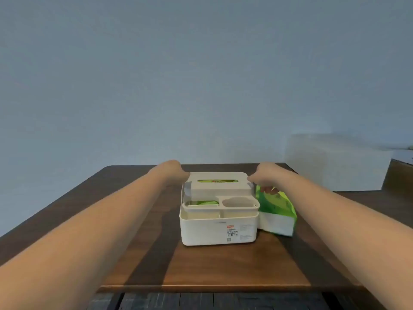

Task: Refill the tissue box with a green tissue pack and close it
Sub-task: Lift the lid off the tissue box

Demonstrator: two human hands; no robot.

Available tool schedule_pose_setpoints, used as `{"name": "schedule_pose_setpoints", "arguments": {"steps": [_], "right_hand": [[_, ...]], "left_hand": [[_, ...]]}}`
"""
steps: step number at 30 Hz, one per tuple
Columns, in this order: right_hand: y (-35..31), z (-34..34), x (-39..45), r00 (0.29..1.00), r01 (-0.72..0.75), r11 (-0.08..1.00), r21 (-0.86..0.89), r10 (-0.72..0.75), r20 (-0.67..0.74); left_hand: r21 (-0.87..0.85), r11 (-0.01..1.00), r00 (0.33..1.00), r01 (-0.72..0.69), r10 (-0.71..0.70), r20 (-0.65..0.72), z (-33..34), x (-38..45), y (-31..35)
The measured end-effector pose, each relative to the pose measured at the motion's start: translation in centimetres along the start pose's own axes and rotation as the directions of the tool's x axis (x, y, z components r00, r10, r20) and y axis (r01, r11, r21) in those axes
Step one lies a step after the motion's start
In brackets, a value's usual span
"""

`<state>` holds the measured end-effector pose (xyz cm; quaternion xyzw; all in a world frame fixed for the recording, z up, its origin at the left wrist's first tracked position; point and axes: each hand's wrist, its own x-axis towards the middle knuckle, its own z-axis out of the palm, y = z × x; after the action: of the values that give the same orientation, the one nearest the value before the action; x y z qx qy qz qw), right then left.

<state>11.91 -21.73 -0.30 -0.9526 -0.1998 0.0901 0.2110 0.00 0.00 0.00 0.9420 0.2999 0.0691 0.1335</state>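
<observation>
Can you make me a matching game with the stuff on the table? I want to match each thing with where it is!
Things:
1. lid
2. green tissue pack
3. sticker label
4. table

Places:
A. lying beside the box on its right
B. under everything
C. on the front wall of the tissue box
D. on top of the box, between the left hand and the right hand

Right pairs: 1-D, 2-A, 3-C, 4-B
</observation>
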Motion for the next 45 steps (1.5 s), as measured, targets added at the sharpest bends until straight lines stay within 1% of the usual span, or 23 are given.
{"name": "schedule_pose_setpoints", "arguments": {"steps": [3, 5, 8, 11, 14, 17, 21, 25, 28, 33, 36, 39, 42, 45], "right_hand": [[0.0, 0.3, -0.2, 1.0, -0.02, 1.0, 0.008, 0.02, 0.021], [-0.4, 0.6, -0.4, 0.998, -0.036, 0.999, -0.012, 0.036, 0.05], [-0.7, 0.9, -0.5, 0.996, -0.065, 0.997, -0.041, 0.067, 0.051], [-0.6, 1.0, -0.4, 0.996, -0.072, 0.997, -0.025, 0.073, 0.046], [-1.0, 0.9, -0.9, 0.997, -0.064, 0.998, 0.025, 0.063, 0.04], [-1.5, 0.6, -1.6, 0.999, -0.04, 0.993, 0.115, 0.037, 0.031], [-1.8, 0.0, -1.9, 1.0, -0.02, 0.992, 0.127, 0.021, -0.012], [-2.2, -0.4, -1.8, 0.997, 0.017, 0.986, 0.163, -0.005, -0.073], [-2.6, -0.9, -1.9, 0.994, 0.04, 0.974, 0.222, -0.017, -0.105], [-3.7, -2.3, -2.5, 0.988, 0.091, 0.979, 0.182, -0.066, -0.14], [-4.7, -3.2, -3.0, 0.987, 0.12, 0.967, 0.225, -0.091, -0.135], [-5.9, -3.5, -3.5, 0.982, 0.138, 0.959, 0.249, -0.099, -0.164], [-7.0, -3.2, -3.6, 0.98, 0.148, 0.958, 0.245, -0.109, -0.165], [-8.6, -2.4, -3.7, 0.977, 0.175, 0.955, 0.238, -0.138, -0.163]], "left_hand": [[-0.103, 0.995, 0.998, 0.011, -0.004, 0.067, 0.7, -0.5, -0.5], [-0.124, 0.992, 0.994, 0.007, 0.007, 0.113, 1.1, -0.8, -0.6], [-0.124, 0.992, 0.994, -0.013, 0.026, 0.102, 1.6, -0.7, -0.8], [-0.154, 0.988, 0.993, -0.012, 0.03, 0.113, 1.8, -0.3, -0.8], [-0.191, 0.981, 0.993, 0.014, 0.009, 0.12, 1.9, -0.4, -0.9], [-0.242, 0.97, 0.993, 0.039, -0.01, 0.119, 2.0, -0.5, -0.9], [-0.318, 0.947, 0.994, 0.05, -0.016, 0.111, 2.4, -0.5, -0.9], [-0.424, 0.903, 0.997, 0.067, -0.042, 0.066, 2.7, -0.2, -0.9], [-0.436, 0.898, 0.998, 0.065, -0.057, 0.033, 2.8, 0.2, -1.0], [-0.509, 0.858, 0.998, 0.065, -0.053, 0.038, 2.0, 0.3, -1.5], [-0.588, 0.805, 0.997, 0.074, -0.074, 0.023, 1.6, 0.5, -1.7], [-0.644, 0.763, 0.994, 0.046, -0.098, -0.044, 1.1, 0.7, -2.4], [-0.651, 0.759, 0.986, 0.022, -0.124, -0.111, 0.3, 0.7, -3.6], [-0.631, 0.775, 0.98, 0.029, -0.145, -0.133, -0.8, 0.5, -5.6]]}}
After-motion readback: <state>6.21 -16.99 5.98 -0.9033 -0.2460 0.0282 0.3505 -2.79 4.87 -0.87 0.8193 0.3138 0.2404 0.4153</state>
